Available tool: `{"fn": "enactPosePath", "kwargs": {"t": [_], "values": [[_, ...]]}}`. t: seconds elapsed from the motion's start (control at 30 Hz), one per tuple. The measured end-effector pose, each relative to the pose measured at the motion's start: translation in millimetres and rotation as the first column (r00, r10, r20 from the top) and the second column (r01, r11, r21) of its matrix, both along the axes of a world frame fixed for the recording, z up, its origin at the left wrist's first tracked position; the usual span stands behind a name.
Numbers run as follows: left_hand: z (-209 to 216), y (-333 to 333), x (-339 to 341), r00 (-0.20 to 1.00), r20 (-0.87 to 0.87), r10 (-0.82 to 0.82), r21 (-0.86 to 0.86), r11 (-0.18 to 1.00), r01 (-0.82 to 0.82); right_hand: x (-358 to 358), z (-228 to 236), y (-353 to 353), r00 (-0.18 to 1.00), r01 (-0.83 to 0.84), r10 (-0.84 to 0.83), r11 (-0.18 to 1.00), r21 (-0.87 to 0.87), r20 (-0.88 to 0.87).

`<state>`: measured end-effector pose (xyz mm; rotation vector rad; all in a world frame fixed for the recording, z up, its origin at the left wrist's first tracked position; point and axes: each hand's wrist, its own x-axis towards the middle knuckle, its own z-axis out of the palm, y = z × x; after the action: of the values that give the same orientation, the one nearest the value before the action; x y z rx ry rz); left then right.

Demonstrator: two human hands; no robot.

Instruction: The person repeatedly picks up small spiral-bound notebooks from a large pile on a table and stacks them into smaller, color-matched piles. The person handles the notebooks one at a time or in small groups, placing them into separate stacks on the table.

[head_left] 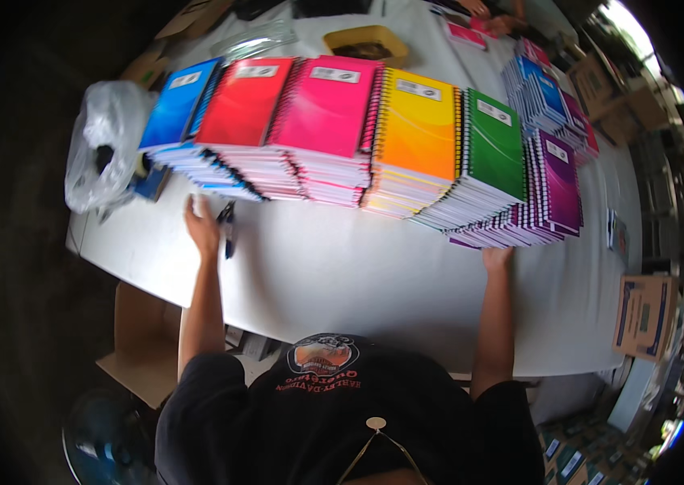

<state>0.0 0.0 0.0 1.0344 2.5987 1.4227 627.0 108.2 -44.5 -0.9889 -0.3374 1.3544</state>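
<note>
A row of stacked spiral notebooks spans the white table: blue [178, 105], red [245, 101], pink [327, 109], yellow [418, 125], green [494, 145] and purple [560, 179]. My left hand [204, 229] is open beside the front of the blue stack, fingers apart and nothing in them. Just right of it lies a dark, slim tool [229, 230], too blurred to name. At the other end, my right hand [498, 256] reaches the lower front edge of the purple stack. Its fingers are hidden by the notebooks, so their grip does not show.
A clear plastic bag [103, 153] sits left on the white table [342, 275]. Behind the row stand a yellow tray [394, 52] and more stacked notebooks [542, 95]. Another person's hands [502, 23] are at the far right. Cardboard boxes [646, 315] flank the table.
</note>
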Motion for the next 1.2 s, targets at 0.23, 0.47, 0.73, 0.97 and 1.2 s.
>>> {"fn": "enactPosePath", "kwargs": {"t": [0.23,0.47,0.73,0.97,1.2], "values": [[12,-104,108,0.900,-0.266,-0.346,-0.426,0.879,0.213,-25,19,-95,0.946,-0.038,-0.022,0.983,0.181,0.322],[8,-90,12,0.901,-0.315,-0.297,-0.354,0.918,0.179,-96,41,-182,0.680,-0.166,0.044,0.982,0.095,0.732],[-9,2,-51,0.853,-0.349,-0.388,-0.429,0.876,0.223,-209,70,-219,0.278,-0.325,0.173,0.943,-0.077,0.945],[-4,28,-76,0.817,-0.410,-0.405,-0.227,0.913,0.339,-263,71,-238,-0.208,-0.337,0.013,0.938,-0.084,0.978],[0,31,-151,0.790,-0.166,0.590,0.206,0.804,-0.557,-263,59,-234,-0.171,-0.289,-0.004,0.956,-0.046,0.985]]}}
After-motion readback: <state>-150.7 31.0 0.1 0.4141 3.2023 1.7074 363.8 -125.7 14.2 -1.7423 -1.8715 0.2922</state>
